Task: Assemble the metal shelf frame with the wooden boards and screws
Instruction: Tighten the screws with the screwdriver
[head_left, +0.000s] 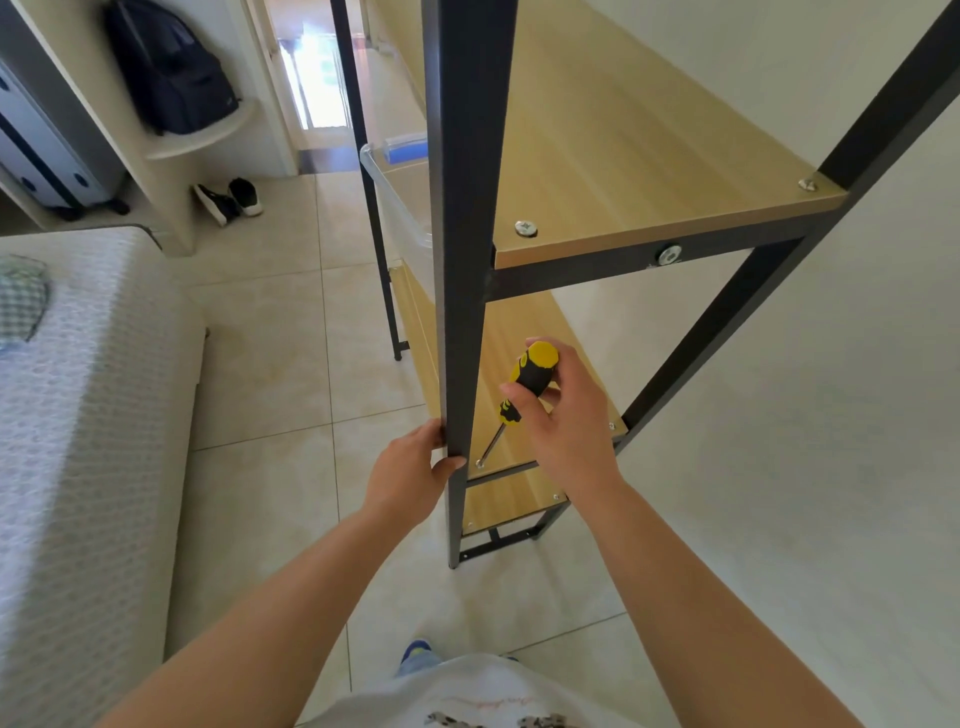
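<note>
The black square-tube metal post (464, 312) hides the left hand's (402, 475) fingertips, curled round it. The right hand (563, 415) grips a yellow-and-black screwdriver (522, 387), tip on a small screw (479, 464) in the pale wood-grain board (511, 338), low in the frame.

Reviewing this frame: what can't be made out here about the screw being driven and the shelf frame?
- Screw under the screwdriver tip: too small, head view; seating unclear.
- Left hand fingertips: hidden behind the front post.
- Shelf frame top: cut off by the upper edge.
- Middle board's left edge: hidden by the post.
</note>
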